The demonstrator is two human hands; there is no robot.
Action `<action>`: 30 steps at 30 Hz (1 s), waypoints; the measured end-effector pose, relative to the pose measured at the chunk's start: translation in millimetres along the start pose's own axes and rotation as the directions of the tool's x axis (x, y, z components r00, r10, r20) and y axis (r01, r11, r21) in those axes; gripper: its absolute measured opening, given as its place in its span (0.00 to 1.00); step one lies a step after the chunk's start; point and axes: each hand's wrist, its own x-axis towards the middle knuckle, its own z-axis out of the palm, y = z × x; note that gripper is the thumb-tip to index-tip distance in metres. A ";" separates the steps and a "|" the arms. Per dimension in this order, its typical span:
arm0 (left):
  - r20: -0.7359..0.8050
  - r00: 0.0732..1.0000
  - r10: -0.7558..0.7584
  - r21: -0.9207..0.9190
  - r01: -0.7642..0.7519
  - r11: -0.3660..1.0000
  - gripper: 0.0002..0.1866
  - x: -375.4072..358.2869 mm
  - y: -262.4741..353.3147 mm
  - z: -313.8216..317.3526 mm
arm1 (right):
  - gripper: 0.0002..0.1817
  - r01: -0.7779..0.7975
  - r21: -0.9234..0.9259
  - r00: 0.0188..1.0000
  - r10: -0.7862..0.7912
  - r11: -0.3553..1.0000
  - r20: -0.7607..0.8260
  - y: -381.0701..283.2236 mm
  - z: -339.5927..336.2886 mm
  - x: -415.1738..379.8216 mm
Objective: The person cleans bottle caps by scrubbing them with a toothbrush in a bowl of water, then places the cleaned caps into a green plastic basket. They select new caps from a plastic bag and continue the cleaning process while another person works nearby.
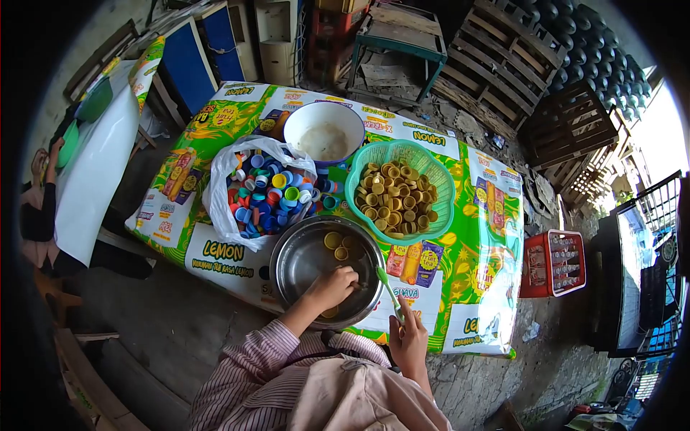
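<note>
My left hand [332, 287] is inside a metal bowl [298, 255] of water, its fingers curled together; what they hold, if anything, is hidden. Several yellow caps [341, 248] lie in the bowl. To the right of the bowl, my right hand [408, 332] grips a green-and-white brush [388, 287], whose head is by the bowl's rim. Behind the bowl, a green basket [444, 197] holds many yellow-brown caps [395, 197]. A white plastic bag [221, 194] full of mixed coloured caps [269, 190] sits at the back left.
A white basin [323, 129] stands at the back of the cloth-covered table [460, 287]. Right of the table is a red crate [553, 263]. Wooden pallets [496, 57] lean behind. At the far left, another person's hand [54, 151] touches a green bowl [70, 144].
</note>
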 end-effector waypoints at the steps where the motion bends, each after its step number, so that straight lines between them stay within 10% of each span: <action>1: -0.011 0.997 -0.076 -0.065 0.075 0.995 0.08 -4.4 2.9 -9.4 | 0.24 -0.011 -0.005 1.000 0.011 1.000 0.014 0.2 0.2 -0.3; 13: -0.115 0.886 -0.449 -0.765 0.209 0.609 0.13 -38.4 -30.0 -28.5 | 0.27 0.108 0.017 0.979 -0.109 0.994 0.170 -5.8 17.8 13.0; 22: -0.362 0.862 -0.354 -0.391 0.204 0.898 0.23 -43.7 -11.3 -37.5 | 0.27 0.187 0.043 0.958 -0.192 0.981 0.211 -17.4 28.4 28.1; 30: -0.106 0.908 -0.406 -0.896 0.090 0.434 0.19 -45.3 -11.0 -36.2 | 0.27 0.155 0.114 0.943 -0.181 0.981 0.280 -14.3 37.0 32.2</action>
